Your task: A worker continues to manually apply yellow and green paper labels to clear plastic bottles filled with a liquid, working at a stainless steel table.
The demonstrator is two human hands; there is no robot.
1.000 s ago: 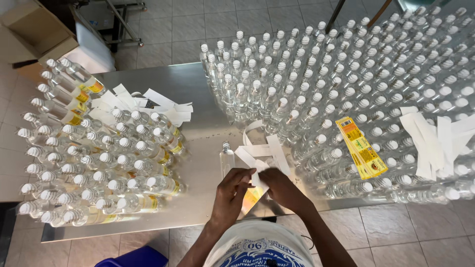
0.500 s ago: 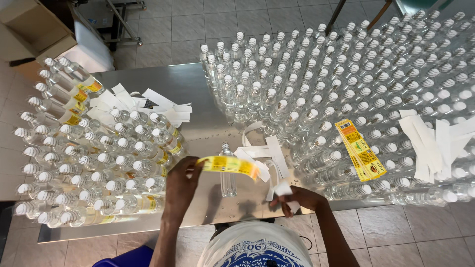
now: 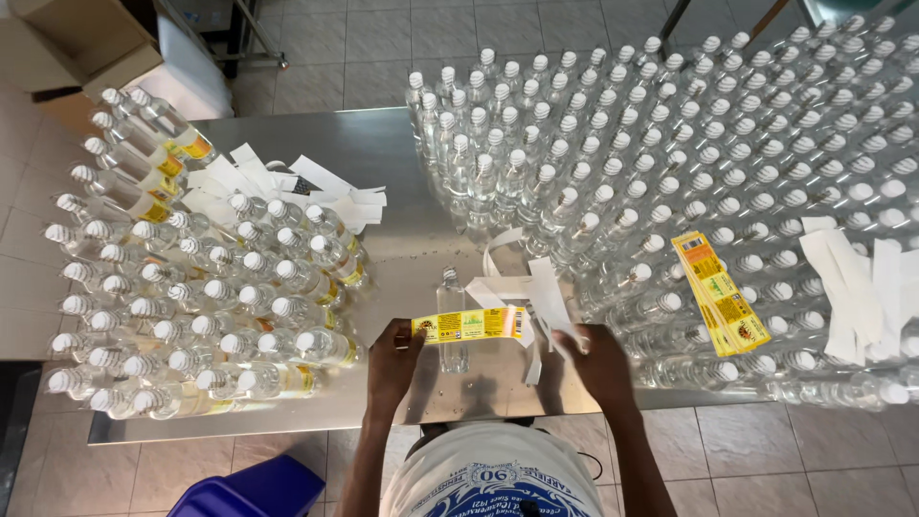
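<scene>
My left fingers [image 3: 407,337] pinch the yellow label [image 3: 469,325] over the clear bottle [image 3: 452,321]; right fingers [image 3: 574,340] at three o'clock pinch its backing strip [image 3: 548,297]; label could stick crooked.

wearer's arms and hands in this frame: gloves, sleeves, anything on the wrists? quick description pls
No gloves: both the left hand and the right hand are bare. Forearms are bare up to the bottom edge of the frame, with no sleeves reaching them. No watch, bands or rings are visible. The right hand is slightly motion-blurred, so small details there can't be ruled out. The white shirt with blue print shows between the arms.
</scene>
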